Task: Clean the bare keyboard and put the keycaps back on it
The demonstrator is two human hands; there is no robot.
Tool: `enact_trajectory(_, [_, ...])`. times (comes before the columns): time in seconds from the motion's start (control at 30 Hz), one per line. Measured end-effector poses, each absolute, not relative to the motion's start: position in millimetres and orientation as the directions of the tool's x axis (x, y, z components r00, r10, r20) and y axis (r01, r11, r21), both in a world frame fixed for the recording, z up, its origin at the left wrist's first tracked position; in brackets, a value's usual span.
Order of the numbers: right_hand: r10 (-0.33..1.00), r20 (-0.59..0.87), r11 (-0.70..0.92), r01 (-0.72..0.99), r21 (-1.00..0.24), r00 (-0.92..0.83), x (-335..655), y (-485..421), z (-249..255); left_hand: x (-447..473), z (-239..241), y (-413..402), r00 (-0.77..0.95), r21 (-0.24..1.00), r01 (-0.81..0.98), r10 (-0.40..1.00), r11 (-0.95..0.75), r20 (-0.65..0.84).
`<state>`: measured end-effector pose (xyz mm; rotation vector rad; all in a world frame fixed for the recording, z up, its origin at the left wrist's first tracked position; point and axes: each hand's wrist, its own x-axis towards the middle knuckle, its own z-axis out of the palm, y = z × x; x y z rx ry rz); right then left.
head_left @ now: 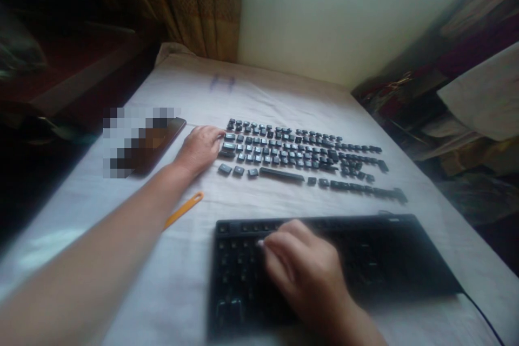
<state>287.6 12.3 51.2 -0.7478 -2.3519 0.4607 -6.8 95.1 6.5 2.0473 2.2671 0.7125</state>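
A black keyboard base [389, 259] with its keycaps taken off lies near me on a white cloth. Beyond it, several loose black keycaps [300, 157] are laid out in rows in keyboard order. My left hand [199, 147] reaches out to the left end of those rows, fingers curled and touching the keycaps at the edge; whether it grips one is hidden. My right hand [302, 267] rests on the left half of the keyboard base, fingers bent and pressed down on it.
A dark phone [156, 143] lies left of the keycaps, partly blurred out. An orange stick-like tool [183, 209] lies on the cloth under my left forearm. A curtain hangs at the back; clutter lines the right side. The keyboard's cable [482, 316] runs off right.
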Motion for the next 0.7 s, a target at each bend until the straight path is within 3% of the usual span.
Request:
enact_trajectory(0.3, [0.573,0.477,0.82,0.452,-0.352,-0.667,279.9,11.2,43.1,-6.3,6.7,94.1,-0.152,0.33,0.943,0.944,0.05,0.293])
enact_trajectory(0.7, [0.586,0.463,0.81,0.452,-0.375,-0.665,279.7,10.8,44.4,-7.5,6.3,94.2,-0.149,0.337,0.941,0.944,0.044,0.293])
